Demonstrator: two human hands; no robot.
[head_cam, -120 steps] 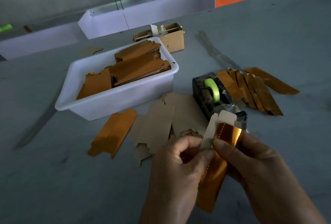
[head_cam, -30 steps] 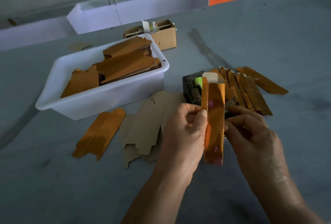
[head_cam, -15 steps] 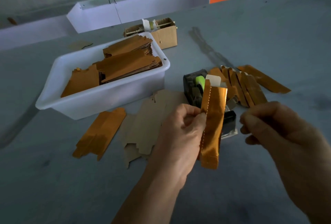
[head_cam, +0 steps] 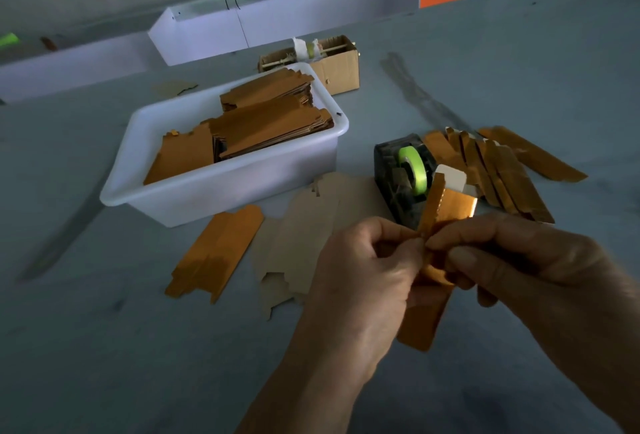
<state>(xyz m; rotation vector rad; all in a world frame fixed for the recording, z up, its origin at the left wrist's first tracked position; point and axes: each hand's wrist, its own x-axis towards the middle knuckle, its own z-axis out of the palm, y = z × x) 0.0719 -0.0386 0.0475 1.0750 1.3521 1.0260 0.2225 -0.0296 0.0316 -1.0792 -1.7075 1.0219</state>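
Right now you hold one gold carton (head_cam: 450, 205), folded into a flat sleeve, up over the bench (head_cam: 138, 347) just in front of the tape dispenser (head_cam: 391, 173). Your left hand (head_cam: 367, 270) pinches its serrated seam edge between thumb and forefinger. Your right hand (head_cam: 519, 260) pinches the same spot from the other side, so both grips are clamped on the carton. Whether a bit of tape sits under your fingers I cannot tell. The white end flap at the top stands open.

As I judge it, this piece is folded but its seam is not yet finished, and it has yet to join the others. A fan of finished sleeves (head_cam: 498, 173) lies just beside the dispenser on its right. That is the done share, and it is small. Much more is left: the white tub (head_cam: 221, 198) is heaped with flat blanks (head_cam: 263, 128). A loose gold blank (head_cam: 218, 253) and some brown-side-up blanks (head_cam: 311, 225) lie on the bench between the tub and your hands.

As for writing, nothing can be read. The green tape roll (head_cam: 412, 170) is plain, and the cardboard box (head_cam: 341, 66) behind the tub shows no legible print in this dim light.
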